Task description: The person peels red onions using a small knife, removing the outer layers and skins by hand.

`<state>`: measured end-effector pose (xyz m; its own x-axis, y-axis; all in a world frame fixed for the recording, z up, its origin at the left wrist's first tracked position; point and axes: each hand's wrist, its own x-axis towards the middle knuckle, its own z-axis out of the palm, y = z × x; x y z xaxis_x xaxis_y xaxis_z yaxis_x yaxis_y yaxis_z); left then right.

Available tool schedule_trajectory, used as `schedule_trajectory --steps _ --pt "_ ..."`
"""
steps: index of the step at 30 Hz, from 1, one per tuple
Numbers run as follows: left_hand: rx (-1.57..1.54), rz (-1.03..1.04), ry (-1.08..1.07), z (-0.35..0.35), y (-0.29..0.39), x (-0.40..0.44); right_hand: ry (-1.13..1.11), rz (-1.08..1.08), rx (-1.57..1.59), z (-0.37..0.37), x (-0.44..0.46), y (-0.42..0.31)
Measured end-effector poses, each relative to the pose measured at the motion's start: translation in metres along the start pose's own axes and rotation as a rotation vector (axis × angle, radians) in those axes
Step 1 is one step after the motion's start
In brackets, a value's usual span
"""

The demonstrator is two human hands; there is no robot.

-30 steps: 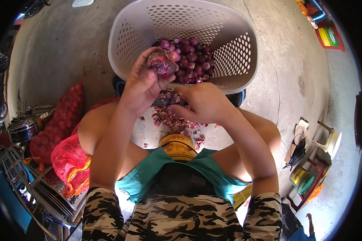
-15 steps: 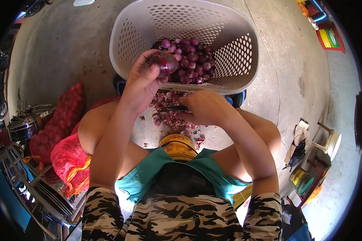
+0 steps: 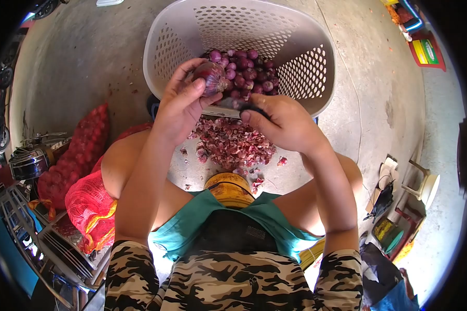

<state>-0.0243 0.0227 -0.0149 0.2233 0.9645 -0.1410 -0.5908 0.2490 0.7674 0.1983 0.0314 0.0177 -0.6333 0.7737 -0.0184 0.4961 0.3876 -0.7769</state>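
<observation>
- A large plastic basket (image 3: 174, 72) with perforated walls stands on the concrete floor (image 3: 114, 62), in front of a seated person seen from above.
- Small purple onions (image 3: 249, 75) lie piled in the bottom of the basket.
- The left hand (image 3: 179, 106) is raised over the basket's near left part. Its thumb and curled fingers grip a larger dark red onion (image 3: 209, 79) from the side and below, the thumb pressed toward its lower edge.
- The right hand (image 3: 284, 122) is over the basket's near rim, its fingers closed around the black handle of a knife (image 3: 233, 103). The thumb lies along the handle.
- The knife's blade points left, just below the large onion; it is blurred, and whether it touches the left hand cannot be told.
- Between the basket and the person, a heap of papery onion skins (image 3: 233, 142) covers the floor, with loose scraps around it.
- Nearer the person than the heap is a rusty yellow container (image 3: 228, 189), between the knees.
- Left of the basket and nearer the person, a long red net sack (image 3: 83, 145) full of round bulbs lies beside another red net sack (image 3: 91, 207).
- Well to the right of the basket and nearer the person is a pale plastic stool (image 3: 429, 191).
</observation>
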Motion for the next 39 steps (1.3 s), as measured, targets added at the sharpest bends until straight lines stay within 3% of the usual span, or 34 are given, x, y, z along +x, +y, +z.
schedule_trajectory --steps 4,13,28,39 --pt "-0.048 -0.004 -0.078 0.003 -0.003 -0.002 0.182 -0.031 0.038 0.004 0.003 0.004" --pt "-0.068 -0.049 -0.197 0.004 -0.016 -0.008 0.298 -0.078 0.057 0.012 0.009 0.008" --pt "-0.061 0.063 -0.154 -0.003 -0.022 -0.010 0.255 0.040 0.371 0.030 0.013 0.001" --pt "0.010 0.170 -0.215 0.001 -0.022 -0.006 0.211 0.091 0.371 0.034 0.010 -0.009"
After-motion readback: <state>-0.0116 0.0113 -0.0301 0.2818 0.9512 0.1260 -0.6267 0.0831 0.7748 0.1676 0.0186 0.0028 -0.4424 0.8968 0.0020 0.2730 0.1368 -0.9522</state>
